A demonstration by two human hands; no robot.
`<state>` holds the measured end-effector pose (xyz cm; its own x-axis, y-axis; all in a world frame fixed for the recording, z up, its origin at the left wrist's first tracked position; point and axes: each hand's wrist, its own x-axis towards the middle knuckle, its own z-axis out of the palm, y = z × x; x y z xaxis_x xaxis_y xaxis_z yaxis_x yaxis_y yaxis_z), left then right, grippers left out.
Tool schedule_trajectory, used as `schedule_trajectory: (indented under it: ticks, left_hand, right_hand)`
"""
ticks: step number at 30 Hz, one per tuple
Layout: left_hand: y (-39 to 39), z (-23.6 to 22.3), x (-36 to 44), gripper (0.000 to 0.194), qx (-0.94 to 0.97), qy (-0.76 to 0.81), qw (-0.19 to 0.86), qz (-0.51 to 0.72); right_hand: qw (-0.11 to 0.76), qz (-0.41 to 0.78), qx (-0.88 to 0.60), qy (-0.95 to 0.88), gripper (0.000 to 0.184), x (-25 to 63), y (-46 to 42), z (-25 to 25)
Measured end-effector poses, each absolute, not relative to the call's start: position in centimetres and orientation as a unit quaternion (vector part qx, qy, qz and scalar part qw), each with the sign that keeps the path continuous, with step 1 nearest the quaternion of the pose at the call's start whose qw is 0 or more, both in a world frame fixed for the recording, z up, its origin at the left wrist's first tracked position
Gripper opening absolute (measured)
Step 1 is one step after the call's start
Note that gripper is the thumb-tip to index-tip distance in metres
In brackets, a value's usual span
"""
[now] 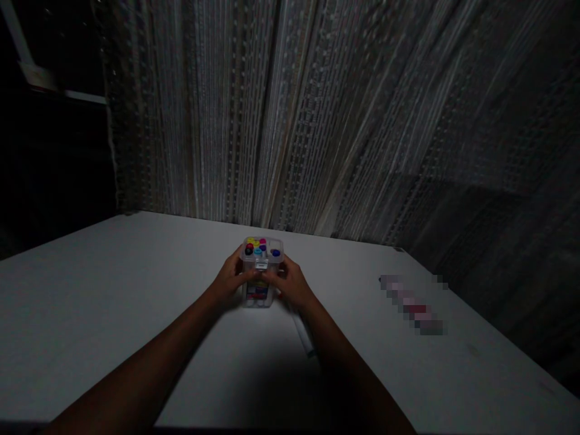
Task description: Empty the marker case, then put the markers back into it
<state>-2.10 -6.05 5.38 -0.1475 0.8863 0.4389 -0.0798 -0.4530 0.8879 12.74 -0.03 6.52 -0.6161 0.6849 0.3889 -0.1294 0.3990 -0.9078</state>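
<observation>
A clear plastic marker case stands upright on the white table, with several colored marker ends showing through its top. My left hand grips its left side, the thumb across the front. My right hand holds the right side the same way, and the two thumbs nearly meet below the front latch. The lid looks closed. Beside my right wrist lies a pale marker on the table, partly hidden by the hand and forearm; a small orange-red bit shows near its far end.
On the right part of the white table lies a long object blurred into blocks, pinkish and grey with a red patch. A patterned curtain hangs behind the table's far edge. The room is dim, and the left background is dark.
</observation>
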Motion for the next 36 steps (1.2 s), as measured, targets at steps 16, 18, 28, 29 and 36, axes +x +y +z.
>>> schedule_trajectory:
  ticks: [16,18,28,29,36]
  left_hand:
    - [-5.9,5.3,-2.1,0.057,0.530,0.363,0.386,0.662]
    - [-6.0,5.5,-2.0,0.058,0.524,0.367,0.388,0.664]
    - [-6.0,5.8,-1.8,0.062,0.538,0.365,0.393,0.650]
    - [-6.0,5.7,-1.8,0.062,0.541,0.368,0.392,0.647]
    - [-6.0,5.0,-1.7,0.064,0.556,0.381,0.383,0.631]
  right_hand:
    - [0.376,0.554,-0.166,-0.724,0.044,13.3,0.4,6.6]
    - [0.378,0.553,-0.166,-0.723,0.045,13.3,0.5,6.5]
    - [0.408,0.534,-0.180,-0.718,0.049,12.9,0.1,6.8]
    - [0.416,0.532,-0.181,-0.715,0.050,12.9,0.0,6.9]
    - [0.442,0.519,-0.230,-0.695,0.046,12.9,-1.3,7.9]
